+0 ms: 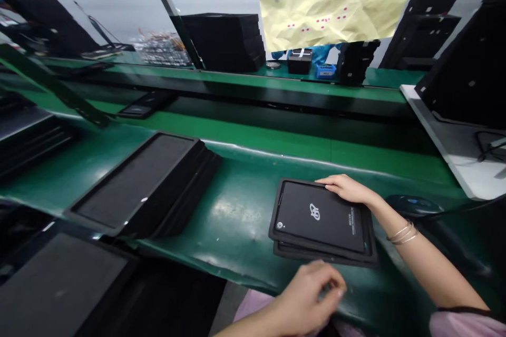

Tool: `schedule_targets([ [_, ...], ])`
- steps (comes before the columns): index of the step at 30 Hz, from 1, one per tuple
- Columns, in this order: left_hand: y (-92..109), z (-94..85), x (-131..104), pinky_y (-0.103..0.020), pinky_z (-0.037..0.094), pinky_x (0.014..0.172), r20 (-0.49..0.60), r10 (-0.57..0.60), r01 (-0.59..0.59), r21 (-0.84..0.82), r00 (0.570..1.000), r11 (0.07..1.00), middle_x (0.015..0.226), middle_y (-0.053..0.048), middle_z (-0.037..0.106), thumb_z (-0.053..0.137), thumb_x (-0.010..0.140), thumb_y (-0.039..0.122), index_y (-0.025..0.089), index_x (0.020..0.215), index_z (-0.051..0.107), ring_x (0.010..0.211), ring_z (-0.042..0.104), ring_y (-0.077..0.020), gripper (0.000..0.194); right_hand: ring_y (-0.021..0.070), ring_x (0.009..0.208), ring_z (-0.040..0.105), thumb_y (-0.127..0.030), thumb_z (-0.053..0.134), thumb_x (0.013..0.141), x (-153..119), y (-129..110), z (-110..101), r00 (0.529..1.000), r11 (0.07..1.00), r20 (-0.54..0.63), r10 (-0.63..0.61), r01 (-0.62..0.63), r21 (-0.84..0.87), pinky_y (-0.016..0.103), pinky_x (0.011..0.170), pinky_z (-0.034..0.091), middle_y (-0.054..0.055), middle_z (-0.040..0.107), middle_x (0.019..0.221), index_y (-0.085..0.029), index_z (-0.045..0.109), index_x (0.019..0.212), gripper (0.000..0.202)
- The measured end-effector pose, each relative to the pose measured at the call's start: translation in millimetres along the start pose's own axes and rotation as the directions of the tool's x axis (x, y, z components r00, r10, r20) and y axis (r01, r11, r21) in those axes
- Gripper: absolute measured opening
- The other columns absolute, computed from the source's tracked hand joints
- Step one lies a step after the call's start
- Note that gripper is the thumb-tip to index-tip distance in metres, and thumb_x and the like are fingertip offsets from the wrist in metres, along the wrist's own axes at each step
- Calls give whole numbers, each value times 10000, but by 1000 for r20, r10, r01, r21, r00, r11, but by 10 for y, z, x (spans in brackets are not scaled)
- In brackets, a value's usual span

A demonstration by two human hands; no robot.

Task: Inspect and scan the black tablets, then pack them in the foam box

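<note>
Tablet (316, 221) partly hidden by right hand (347, 188).

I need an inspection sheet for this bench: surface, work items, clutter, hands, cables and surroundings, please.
Surface: green mat, glossy, with glare patches.
Work items: black tablet-like device in upper tray, which sits slightly askew on lower tray.
Clutter: tray stack at left; dark mouse-shaped object at right.
Hands: right hand at the upper tray's far edge; left hand curled in front, blurred, contents unclear.
Cables: dark cable on white shelf.
Surroundings: yellow sheet with red dots overhead; black stacks beyond.
</note>
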State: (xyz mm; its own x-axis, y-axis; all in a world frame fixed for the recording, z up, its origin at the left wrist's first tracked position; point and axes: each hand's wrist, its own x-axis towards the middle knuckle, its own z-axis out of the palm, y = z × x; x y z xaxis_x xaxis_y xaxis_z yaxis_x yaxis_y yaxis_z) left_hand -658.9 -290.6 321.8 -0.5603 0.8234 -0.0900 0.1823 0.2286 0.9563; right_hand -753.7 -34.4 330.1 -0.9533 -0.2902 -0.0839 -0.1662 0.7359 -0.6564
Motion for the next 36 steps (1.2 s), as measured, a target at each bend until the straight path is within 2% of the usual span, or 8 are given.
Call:
schedule_targets([
  [3, -92, -378, 36, -431, 399, 993, -353, 67, 36, 279, 933, 960, 1140, -110, 623, 473, 904, 238, 206, 1031, 594, 1104, 538, -256, 178, 266, 1121, 528, -180, 329, 954, -16, -107, 211, 986, 980, -168, 5, -38, -193, 482, 1019, 386, 146, 578, 1212, -153, 639, 1171, 380],
  [6, -301, -602, 72, -574, 321, 1042, -502, 40, 165, 357, 864, 919, 1327, -171, 471, 653, 814, 285, 181, 1155, 532, 1243, 396, -363, 377, 298, 1013, 513, -263, 371, 966, -77, -287, 414, 976, 942, -217, 7, -79, -327, 481, 936, 427, 161, 585, 1095, -115, 644, 1132, 352],
  [10, -469, -629, 61, -562, 383, 1006, -513, -6, 223, 363, 859, 905, 1322, -134, 447, 821, 651, 280, 219, 1156, 516, 1209, 417, -365, 594, 344, 986, 479, -341, 432, 952, -86, -456, 545, 966, 888, -250, 62, -168, -428, 496, 874, 428, 198, 562, 1071, -59, 615, 1138, 385],
  [15, -509, -551, 71, -560, 355, 1028, -532, -35, 261, 356, 846, 898, 1357, -147, 401, 779, 708, 326, 237, 1353, 378, 1210, 413, -352, 765, 253, 895, 532, -358, 417, 973, -7, -486, 501, 968, 877, -227, 110, -202, -436, 382, 829, 446, 103, 582, 918, -154, 646, 951, 306],
  [22, -596, -587, 113, -574, 334, 1046, -481, -87, 268, 323, 872, 908, 1419, -149, 333, 777, 695, 406, 256, 1488, 198, 1233, 390, -379, 993, 319, 996, 504, -401, 538, 910, -63, -580, 585, 969, 874, -217, 120, -207, -440, 446, 832, 443, 168, 538, 1143, -105, 582, 1074, 341],
  [31, -569, -641, 56, -552, 325, 1064, -497, -75, 223, 246, 864, 943, 1427, -158, 366, 794, 663, 387, 218, 1446, 335, 1277, 354, -364, 923, 183, 763, 635, -238, 622, 878, -231, -818, 163, 975, 944, -219, -27, -47, -326, 283, 631, 463, 1, 675, 859, -214, 543, 1010, 156],
  [33, -573, -713, 34, -520, 318, 1081, -500, -64, 189, 202, 863, 961, 1395, -152, 419, 710, 742, 386, 205, 1395, 413, 1283, 375, -334, 739, 176, 761, 627, -164, 578, 902, -408, -950, 130, 906, 895, -341, -250, 82, -439, 294, 667, 466, 20, 685, 868, -189, 546, 1096, 198],
  [36, -568, -871, 60, -457, 354, 1066, -535, -62, 151, 124, 843, 981, 1315, -137, 517, 441, 911, 400, 195, 1251, 539, 1248, 455, -275, 409, 209, 755, 615, -26, 544, 872, -608, -1061, 259, 696, 664, -390, -603, 167, -729, 340, 693, 463, 109, 698, 866, -75, 572, 1094, 229],
])
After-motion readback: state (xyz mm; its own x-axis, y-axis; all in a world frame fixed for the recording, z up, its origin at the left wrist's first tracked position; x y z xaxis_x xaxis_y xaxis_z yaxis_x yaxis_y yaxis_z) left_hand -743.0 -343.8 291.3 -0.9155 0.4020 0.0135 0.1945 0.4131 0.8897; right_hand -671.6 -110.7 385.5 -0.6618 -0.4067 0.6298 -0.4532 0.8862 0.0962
